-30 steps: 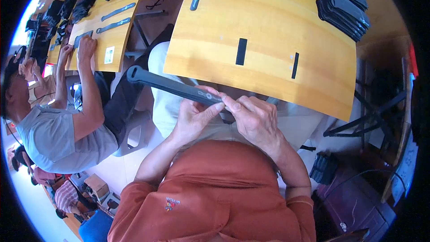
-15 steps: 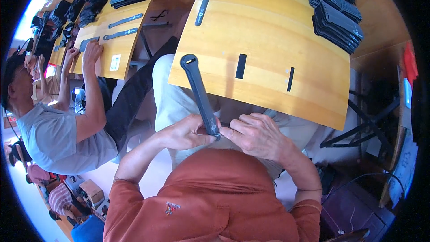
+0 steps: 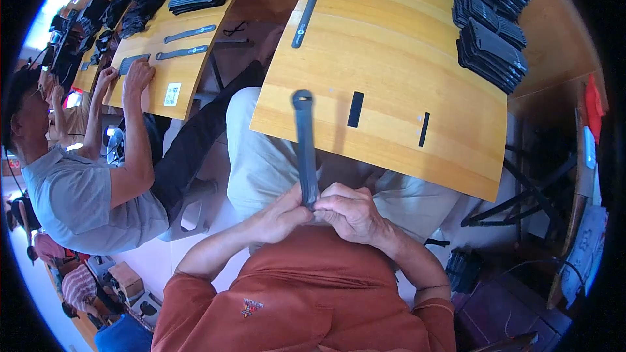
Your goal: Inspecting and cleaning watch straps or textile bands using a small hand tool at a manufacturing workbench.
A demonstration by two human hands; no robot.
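A black strap with a slotted, rounded end stands nearly upright above my lap, a little blurred. My left hand is closed around its lower end, thumb and fingers pressed on it. Against that same end my right hand pinches with thumb and forefinger; the exact grip point is partly hidden by the fingers. On the wooden table in front lies a similar strap at the far left. Nearer to me are a wide black strip and a narrower black strip.
Bundled black straps are stacked at the table's right edge. To the left, a person works at another table holding straps and black piles. A dark metal table leg stands at right.
The held strap has swung more upright, its slotted end moving right. Both hands have shifted slightly lower, the right one also a little leftward. The whole view has tilted slightly.
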